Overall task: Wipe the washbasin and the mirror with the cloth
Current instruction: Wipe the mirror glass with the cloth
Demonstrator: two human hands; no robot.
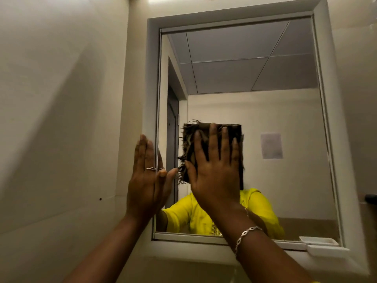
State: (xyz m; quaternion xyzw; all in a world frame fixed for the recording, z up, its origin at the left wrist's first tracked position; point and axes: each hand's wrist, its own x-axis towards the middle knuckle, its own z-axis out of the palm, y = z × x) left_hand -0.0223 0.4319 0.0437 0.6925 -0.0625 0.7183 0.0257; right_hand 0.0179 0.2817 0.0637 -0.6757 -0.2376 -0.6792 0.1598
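Fingers [212,144] of our right hand [214,172] are spread wide and laid flat, palm forward, pinning the cloth [189,137] against the mirror [255,82]. Nothing is pinched or gripped; the cloth, a dark folded pad with frayed threads along its left edge, is held only by the press of the open palm, low and left of centre on the glass. Our left hand [145,180] is flat too, its fingers close together and pointing up, braced on the left side of the mirror frame [152,82] where frame meets glass, with a ring [150,169] on one finger; it holds nothing. A bracelet [244,234] sits on our right wrist. Outward from there, the glass above and to the right of the cloth is uncovered, and a small white tray [326,249] sits at the frame's lower right corner. We judge that the mirror step is in hand, with most of the pane yet to be covered. The washbasin lies out of view below, so we cannot tell its condition. The next move, as we see it, calls for sliding the cloth under steady flat pressure towards the upper and right-hand areas, keeping the palm over it so it does not slip down.
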